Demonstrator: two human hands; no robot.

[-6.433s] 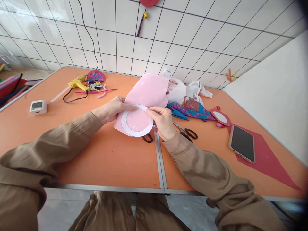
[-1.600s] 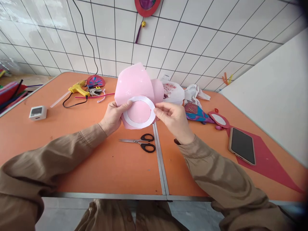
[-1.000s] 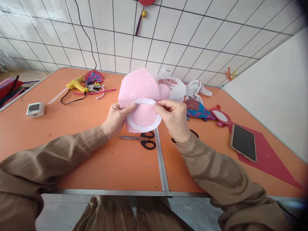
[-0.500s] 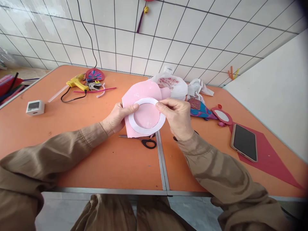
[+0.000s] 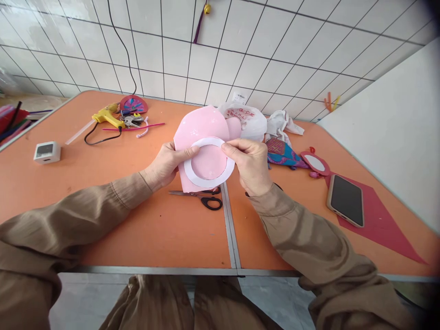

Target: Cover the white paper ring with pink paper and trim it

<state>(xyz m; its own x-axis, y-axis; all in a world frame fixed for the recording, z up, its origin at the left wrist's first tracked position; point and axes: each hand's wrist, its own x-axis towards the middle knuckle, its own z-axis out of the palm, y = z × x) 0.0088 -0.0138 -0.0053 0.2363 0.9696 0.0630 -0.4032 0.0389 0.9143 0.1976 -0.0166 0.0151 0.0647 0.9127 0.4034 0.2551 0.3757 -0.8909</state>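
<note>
A flat white ring [image 5: 193, 173] lies against a pink sheet [image 5: 199, 121] with a curved outline, both held up above the table. My left hand [image 5: 165, 166] is closed on their left side, its thumb pressing the ring onto the sheet and its fingers hidden behind. On the upper right, my right hand [image 5: 252, 162] pinches the ring's edge between thumb and forefinger; whether it also grips the sheet I cannot tell. Scissors with black handles [image 5: 211, 203] lie on the table just below the sheet, partly covered by it.
On the orange table [image 5: 137, 238] lie a yellow glue gun [image 5: 109, 117], keys [image 5: 133, 120], a white cube-shaped device [image 5: 47, 152] and a white plastic bag [image 5: 252, 121]. To the right, a phone [image 5: 346, 200] rests on red sheet material [image 5: 385, 224], near a red-rimmed oval piece [image 5: 315, 163].
The pink sheet's top has tilted up, so more of its face shows. Both hands keep their hold on the ring and sheet. The whole view has shifted slightly.
</note>
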